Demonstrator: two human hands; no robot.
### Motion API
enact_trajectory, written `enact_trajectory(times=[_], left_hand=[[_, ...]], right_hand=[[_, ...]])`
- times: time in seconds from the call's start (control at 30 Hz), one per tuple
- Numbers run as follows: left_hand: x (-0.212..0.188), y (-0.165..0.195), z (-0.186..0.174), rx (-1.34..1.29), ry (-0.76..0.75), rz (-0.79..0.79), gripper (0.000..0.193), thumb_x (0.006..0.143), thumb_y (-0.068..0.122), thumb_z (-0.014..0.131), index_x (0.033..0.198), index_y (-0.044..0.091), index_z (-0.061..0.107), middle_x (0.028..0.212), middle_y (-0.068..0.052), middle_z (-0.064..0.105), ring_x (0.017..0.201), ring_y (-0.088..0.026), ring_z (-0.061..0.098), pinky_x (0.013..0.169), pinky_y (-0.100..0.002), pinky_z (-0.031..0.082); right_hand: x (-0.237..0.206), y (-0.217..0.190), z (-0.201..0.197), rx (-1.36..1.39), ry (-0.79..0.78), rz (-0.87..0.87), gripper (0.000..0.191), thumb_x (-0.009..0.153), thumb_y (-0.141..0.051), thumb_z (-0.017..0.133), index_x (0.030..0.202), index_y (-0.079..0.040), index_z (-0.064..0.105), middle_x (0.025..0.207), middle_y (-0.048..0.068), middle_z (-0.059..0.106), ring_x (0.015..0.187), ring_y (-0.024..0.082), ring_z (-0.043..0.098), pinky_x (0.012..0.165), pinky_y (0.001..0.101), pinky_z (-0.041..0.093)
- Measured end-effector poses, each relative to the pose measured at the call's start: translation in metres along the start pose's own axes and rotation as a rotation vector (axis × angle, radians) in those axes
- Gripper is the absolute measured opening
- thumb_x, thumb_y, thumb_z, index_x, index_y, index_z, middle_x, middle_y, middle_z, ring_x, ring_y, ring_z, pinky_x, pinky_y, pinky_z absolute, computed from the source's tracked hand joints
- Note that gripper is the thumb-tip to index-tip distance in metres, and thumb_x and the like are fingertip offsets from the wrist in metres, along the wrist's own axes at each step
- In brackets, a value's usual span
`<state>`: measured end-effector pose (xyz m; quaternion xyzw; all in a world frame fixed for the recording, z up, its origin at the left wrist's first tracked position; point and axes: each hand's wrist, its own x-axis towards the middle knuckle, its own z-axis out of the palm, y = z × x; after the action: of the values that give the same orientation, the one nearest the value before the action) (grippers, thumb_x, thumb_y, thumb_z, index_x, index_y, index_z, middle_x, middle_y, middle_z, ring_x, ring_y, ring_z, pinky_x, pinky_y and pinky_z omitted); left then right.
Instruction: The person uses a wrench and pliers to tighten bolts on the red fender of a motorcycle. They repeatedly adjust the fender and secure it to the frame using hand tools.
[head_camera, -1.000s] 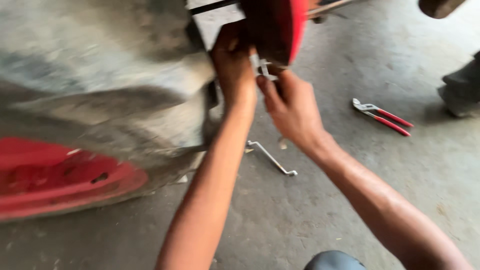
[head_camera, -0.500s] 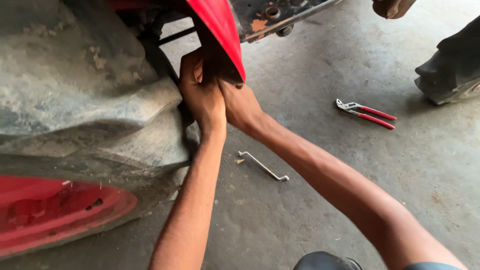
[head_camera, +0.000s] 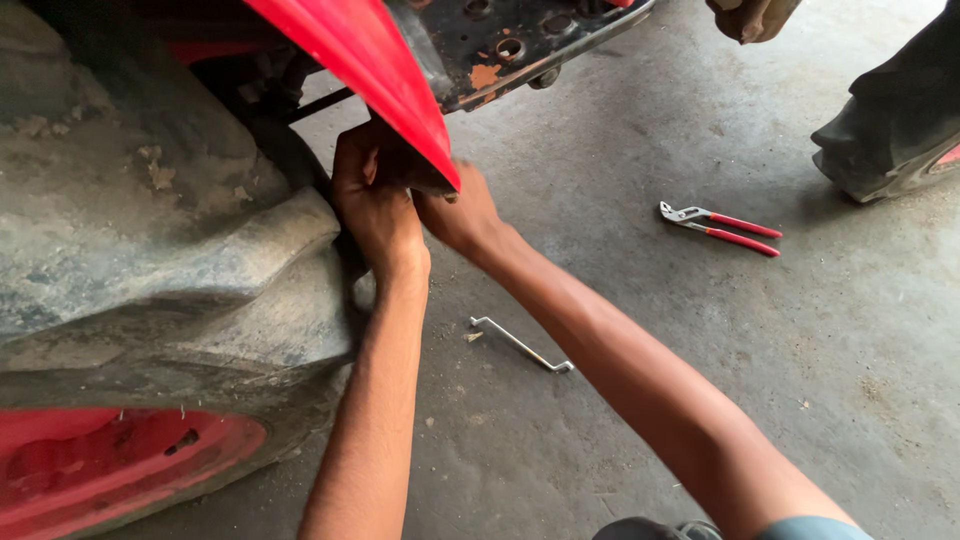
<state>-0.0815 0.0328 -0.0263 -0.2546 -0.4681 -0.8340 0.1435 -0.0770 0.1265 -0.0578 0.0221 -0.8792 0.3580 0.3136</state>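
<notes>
Both my hands reach up under a red fender (head_camera: 370, 70) beside a big muddy tyre (head_camera: 150, 250). My left hand (head_camera: 375, 205) has its fingers curled just under the fender's edge. Pressed against it on the right is my right hand (head_camera: 462, 215), its fingers tucked behind the red panel. What either hand grips is hidden by the fender. A rusty dark metal plate with holes (head_camera: 510, 40) sits just above them.
A bent metal rod (head_camera: 520, 343) lies on the concrete floor (head_camera: 700, 380) below my arms. Red-handled pliers (head_camera: 722, 228) lie further right. Another tyre (head_camera: 890, 120) stands at the far right, with a red wheel rim (head_camera: 90, 465) at the lower left.
The view has shifted down and closer. My hands have gone from in front of the red part to tucked under its edge, pressed together.
</notes>
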Motion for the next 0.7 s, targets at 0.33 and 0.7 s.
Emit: enact_trajectory(times=[0.33, 0.7], left_hand=[[-0.005, -0.001, 0.002, 0.08, 0.047, 0.028, 0.014, 0.095, -0.009, 0.063, 0.104, 0.003, 0.061, 0.104, 0.0, 0.061, 0.099, -0.012, 0.056, 0.097, -0.028, 0.047], [0.004, -0.008, -0.002, -0.143, 0.112, -0.21, 0.021, 0.087, -0.01, 0.063, 0.098, 0.008, 0.063, 0.09, 0.002, 0.06, 0.078, -0.01, 0.054, 0.068, -0.026, 0.046]], right_hand=[[-0.026, -0.014, -0.043, 0.048, -0.267, -0.062, 0.023, 0.101, -0.026, 0.055, 0.098, -0.005, 0.067, 0.085, 0.017, 0.074, 0.079, 0.039, 0.071, 0.069, 0.0482, 0.053], [0.035, 0.003, -0.222, -0.181, 0.62, -0.409, 0.011, 0.113, -0.002, 0.067, 0.106, 0.006, 0.062, 0.085, 0.014, 0.064, 0.073, 0.026, 0.061, 0.068, 0.0371, 0.05]])
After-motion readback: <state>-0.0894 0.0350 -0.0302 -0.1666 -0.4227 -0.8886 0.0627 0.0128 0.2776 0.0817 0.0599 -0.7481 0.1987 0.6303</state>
